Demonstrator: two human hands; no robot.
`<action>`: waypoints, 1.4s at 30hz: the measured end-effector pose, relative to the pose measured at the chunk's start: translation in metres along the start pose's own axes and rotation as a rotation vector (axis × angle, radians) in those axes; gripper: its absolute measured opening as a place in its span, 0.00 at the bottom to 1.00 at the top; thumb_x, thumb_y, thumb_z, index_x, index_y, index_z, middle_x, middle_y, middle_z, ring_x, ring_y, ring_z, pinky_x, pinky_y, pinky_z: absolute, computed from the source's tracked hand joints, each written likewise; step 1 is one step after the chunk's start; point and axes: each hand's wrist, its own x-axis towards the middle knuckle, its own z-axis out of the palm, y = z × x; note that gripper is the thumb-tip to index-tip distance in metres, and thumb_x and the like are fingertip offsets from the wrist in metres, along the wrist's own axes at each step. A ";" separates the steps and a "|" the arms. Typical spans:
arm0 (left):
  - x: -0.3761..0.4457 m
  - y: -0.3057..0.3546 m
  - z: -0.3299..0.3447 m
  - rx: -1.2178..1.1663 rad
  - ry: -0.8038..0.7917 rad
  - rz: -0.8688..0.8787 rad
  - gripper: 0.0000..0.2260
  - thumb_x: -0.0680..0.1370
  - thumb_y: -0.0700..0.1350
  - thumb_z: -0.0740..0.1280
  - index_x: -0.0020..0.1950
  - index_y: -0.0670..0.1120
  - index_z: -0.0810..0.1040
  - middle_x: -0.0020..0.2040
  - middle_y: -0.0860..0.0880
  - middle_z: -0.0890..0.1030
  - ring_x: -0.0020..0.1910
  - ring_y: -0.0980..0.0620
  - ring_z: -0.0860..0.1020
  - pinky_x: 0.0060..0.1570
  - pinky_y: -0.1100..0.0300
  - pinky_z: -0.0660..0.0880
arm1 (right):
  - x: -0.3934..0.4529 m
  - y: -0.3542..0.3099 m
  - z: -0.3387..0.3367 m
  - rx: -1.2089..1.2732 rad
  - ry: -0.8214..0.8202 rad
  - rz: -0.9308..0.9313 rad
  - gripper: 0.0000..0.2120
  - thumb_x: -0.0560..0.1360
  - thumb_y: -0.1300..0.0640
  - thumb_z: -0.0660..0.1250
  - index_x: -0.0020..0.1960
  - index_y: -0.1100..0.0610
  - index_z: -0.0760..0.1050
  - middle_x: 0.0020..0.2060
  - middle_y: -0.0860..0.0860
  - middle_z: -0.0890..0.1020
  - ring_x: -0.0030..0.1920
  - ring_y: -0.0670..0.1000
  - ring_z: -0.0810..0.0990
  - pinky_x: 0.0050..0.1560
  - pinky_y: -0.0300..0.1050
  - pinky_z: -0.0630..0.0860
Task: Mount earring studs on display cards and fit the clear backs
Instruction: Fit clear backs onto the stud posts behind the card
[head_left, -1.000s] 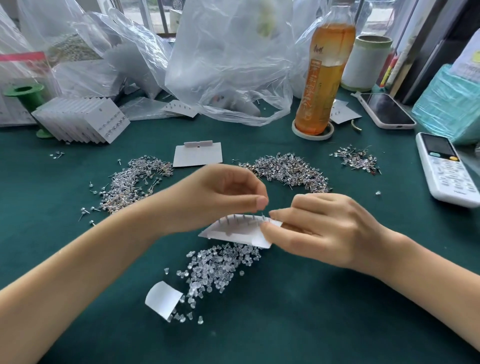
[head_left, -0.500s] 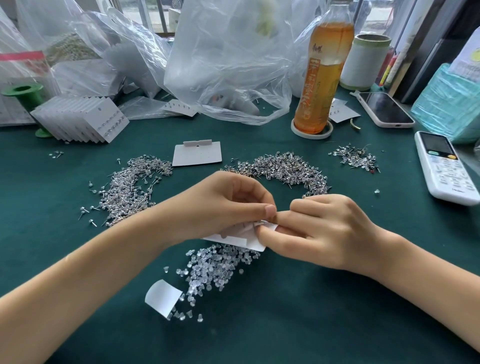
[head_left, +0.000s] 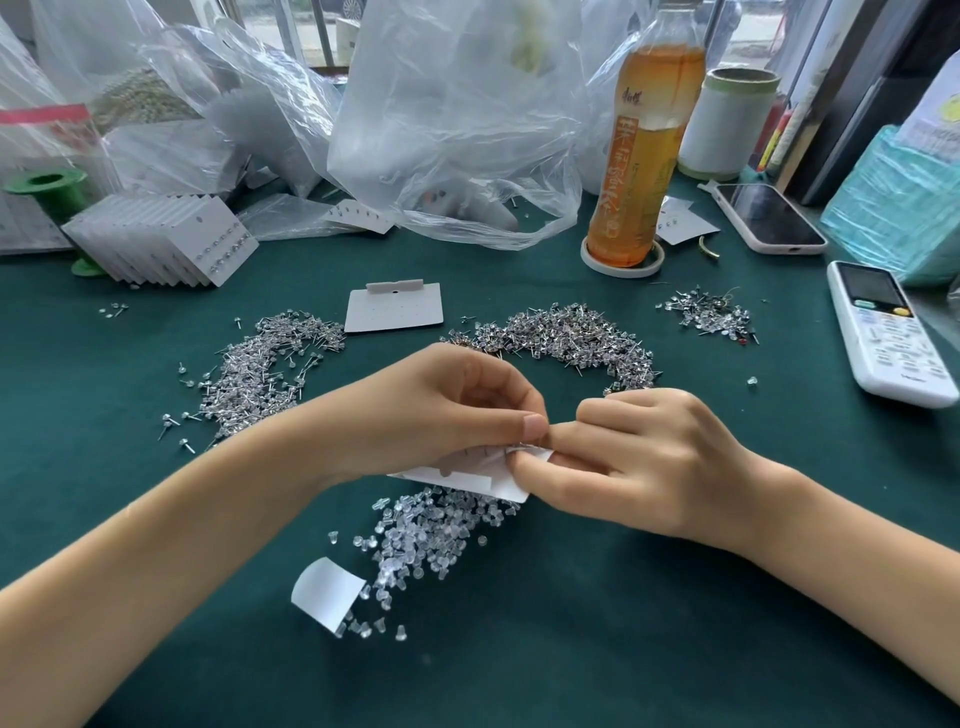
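My left hand (head_left: 441, 410) holds a white display card (head_left: 467, 475) back side up, with stud posts sticking out of it. My right hand (head_left: 639, 457) pinches at the card's right end, fingertips meeting my left thumb; whatever sits between them is hidden. Just below the card lies a heap of clear backs (head_left: 426, 535) on the green cloth. Stud piles lie to the left (head_left: 265, 374) and behind my hands (head_left: 561, 332). A blank card (head_left: 395, 312) lies further back.
A fanned stack of finished cards (head_left: 171, 244) stands at the far left, with plastic bags (head_left: 457, 119) behind. A tea bottle (head_left: 639, 150), thread spool (head_left: 727, 124), phone (head_left: 763, 218) and remote (head_left: 888, 338) sit right. A curled paper scrap (head_left: 327, 592) lies near the backs.
My hands have closed together over the card's right end, and the card has sunk lower and flatter, so that its row of posts is mostly covered.
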 end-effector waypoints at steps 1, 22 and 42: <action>0.000 0.000 0.000 0.006 0.001 0.004 0.08 0.73 0.46 0.68 0.45 0.42 0.80 0.38 0.42 0.75 0.36 0.48 0.68 0.33 0.59 0.63 | 0.000 0.000 0.000 0.000 0.000 0.001 0.11 0.70 0.70 0.69 0.44 0.55 0.83 0.26 0.50 0.74 0.25 0.52 0.65 0.23 0.43 0.69; -0.002 0.005 0.000 0.261 0.019 0.089 0.01 0.75 0.38 0.69 0.45 0.42 0.80 0.42 0.46 0.84 0.39 0.59 0.80 0.45 0.68 0.75 | 0.000 -0.003 0.002 -0.007 -0.011 -0.007 0.11 0.72 0.69 0.68 0.46 0.54 0.83 0.27 0.50 0.76 0.26 0.52 0.65 0.24 0.43 0.68; 0.003 -0.005 -0.007 0.102 0.160 0.051 0.03 0.74 0.40 0.70 0.45 0.40 0.82 0.43 0.42 0.84 0.41 0.54 0.80 0.50 0.57 0.77 | -0.001 0.003 -0.001 0.003 -0.066 0.010 0.09 0.75 0.67 0.68 0.49 0.56 0.83 0.38 0.52 0.84 0.28 0.52 0.72 0.29 0.42 0.74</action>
